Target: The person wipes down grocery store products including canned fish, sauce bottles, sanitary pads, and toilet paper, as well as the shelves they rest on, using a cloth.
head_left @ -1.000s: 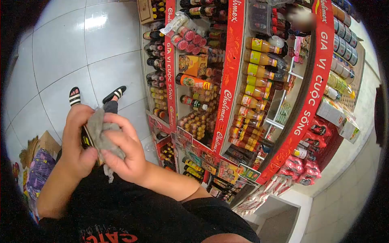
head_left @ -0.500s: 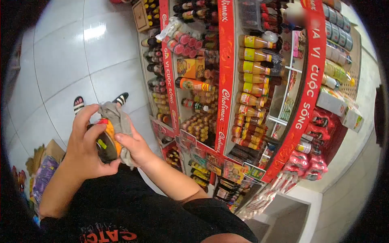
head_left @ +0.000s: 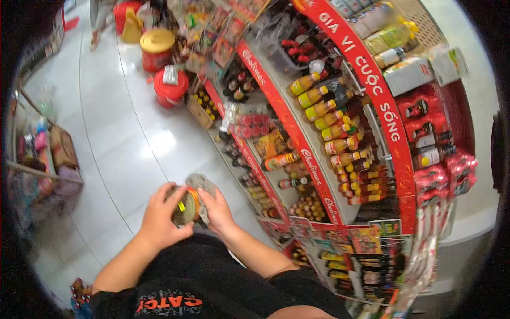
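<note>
A short round tin can (head_left: 187,212) with an orange label and a yellow-green sticker on its metal end is held in front of my black shirt. My left hand (head_left: 159,215) grips it from the left, the fingers curled over the top and the thumb below. A crumpled grey cloth (head_left: 201,183) lies against the can's right side. My right hand (head_left: 218,210) is closed on this cloth and presses it to the can. Part of the label is hidden by cloth and fingers.
Right of me stands a shelf unit with red edge strips (head_left: 276,119), holding rows of sauce bottles (head_left: 321,114). Red-wrapped drink packs (head_left: 425,183) sit on its far right. Up ahead on the tiled floor (head_left: 111,154) are red lidded buckets (head_left: 171,94). A stocked rack (head_left: 66,183) stands left.
My view has swung up and along the aisle, bringing the buckets and left rack in. Both hands still hold the can and cloth, now lower and further right in view.
</note>
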Demonstrator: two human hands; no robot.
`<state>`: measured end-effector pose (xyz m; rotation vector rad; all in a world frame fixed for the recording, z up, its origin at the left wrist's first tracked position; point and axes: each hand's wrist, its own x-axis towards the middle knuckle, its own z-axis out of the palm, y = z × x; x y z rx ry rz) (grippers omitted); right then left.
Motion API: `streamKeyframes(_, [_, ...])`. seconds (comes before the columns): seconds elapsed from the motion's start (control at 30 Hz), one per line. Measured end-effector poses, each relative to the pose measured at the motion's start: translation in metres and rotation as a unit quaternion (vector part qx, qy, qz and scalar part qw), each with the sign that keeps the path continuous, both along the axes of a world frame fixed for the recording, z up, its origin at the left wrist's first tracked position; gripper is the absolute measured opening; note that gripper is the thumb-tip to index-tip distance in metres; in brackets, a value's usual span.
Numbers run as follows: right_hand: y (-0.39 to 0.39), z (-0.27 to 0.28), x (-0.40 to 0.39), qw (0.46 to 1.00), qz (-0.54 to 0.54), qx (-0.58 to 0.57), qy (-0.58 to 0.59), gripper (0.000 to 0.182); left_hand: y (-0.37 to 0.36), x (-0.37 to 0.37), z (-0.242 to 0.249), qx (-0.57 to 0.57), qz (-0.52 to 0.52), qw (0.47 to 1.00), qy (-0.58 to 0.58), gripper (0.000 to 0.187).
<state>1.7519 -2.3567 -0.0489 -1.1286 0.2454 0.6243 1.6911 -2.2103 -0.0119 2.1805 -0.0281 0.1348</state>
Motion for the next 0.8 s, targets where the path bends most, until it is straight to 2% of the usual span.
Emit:
streamKeyframes(0.1, [-0.009,0.007,0.001,0.996,0.011,0.005,-0.089,0.034,0.0,0.003,0.009,0.013,-0.064,0.997,-0.029,0.08])
streamKeyframes(0.2, [-0.023,0.01,0.007,0.98,0.006,0.007,-0.2,0.032,-0.014,0.012,-0.001,-0.246,0.007,0.969,-0.032,0.087])
streamKeyframes(0.3, [-0.043,0.016,0.019,0.933,0.014,-0.097,-0.347,0.033,-0.023,0.035,0.002,-0.426,0.035,0.903,-0.053,0.097])
streamKeyframes(0.33, [-0.05,0.031,0.024,0.904,0.031,-0.163,-0.395,0.034,-0.025,0.044,-0.001,-0.417,0.029,0.905,-0.078,0.095])
streamKeyframes(0.43, [-0.07,0.032,0.035,0.912,-0.004,-0.15,-0.382,0.035,-0.037,0.066,0.015,-0.487,0.001,0.873,-0.024,0.092])
streamKeyframes(0.5, [-0.079,0.047,0.042,0.939,-0.064,-0.126,-0.315,0.035,-0.043,0.08,0.006,-0.395,-0.06,0.917,-0.02,0.093])
streamKeyframes(0.53, [-0.087,0.045,0.051,0.925,-0.048,-0.141,-0.349,0.035,-0.047,0.089,0.014,-0.251,-0.108,0.961,-0.045,0.092])
streamKeyframes(0.63, [-0.104,0.045,0.076,0.885,0.02,-0.164,-0.435,0.035,-0.085,0.095,0.035,-0.25,-0.156,0.955,0.022,0.092])
streamKeyframes(0.7, [-0.115,0.061,0.082,0.871,0.105,-0.148,-0.457,0.034,-0.095,0.11,0.033,-0.229,-0.145,0.962,0.015,0.097])
streamKeyframes(0.8, [-0.14,0.078,0.105,0.865,0.133,-0.117,-0.47,0.032,-0.107,0.133,0.036,-0.258,-0.121,0.958,-0.015,0.099])
